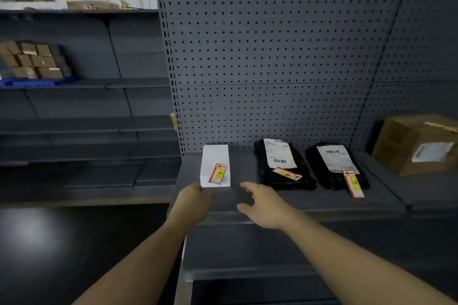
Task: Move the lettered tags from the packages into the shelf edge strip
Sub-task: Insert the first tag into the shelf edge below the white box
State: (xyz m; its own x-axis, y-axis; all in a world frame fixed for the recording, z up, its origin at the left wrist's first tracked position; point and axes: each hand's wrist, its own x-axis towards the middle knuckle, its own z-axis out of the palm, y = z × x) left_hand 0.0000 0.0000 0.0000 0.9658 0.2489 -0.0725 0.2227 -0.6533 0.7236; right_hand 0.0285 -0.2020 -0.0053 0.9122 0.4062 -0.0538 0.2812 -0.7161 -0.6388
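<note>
Three packages lie on a dark grey shelf point(247, 195). A white package point(213, 158) on the left carries tag A point(218, 173). The middle black package point(277, 178) carries tag B point(287, 174), and the right black package point(332, 181) carries tag C point(354, 184), which hangs over its front edge. My left hand point(195, 199) touches the white package's front left corner. My right hand point(262, 203) hovers just right of that package with fingers spread and loosely curved, holding nothing. The shelf edge strip point(347, 214) runs along the shelf's front.
A brown cardboard box point(416, 143) stands on the adjoining shelf at the right. Perforated back panel point(272, 57) rises behind the packages. A lower shelf point(247, 255) juts out beneath. Stacked small boxes point(32, 59) sit on a far left shelf.
</note>
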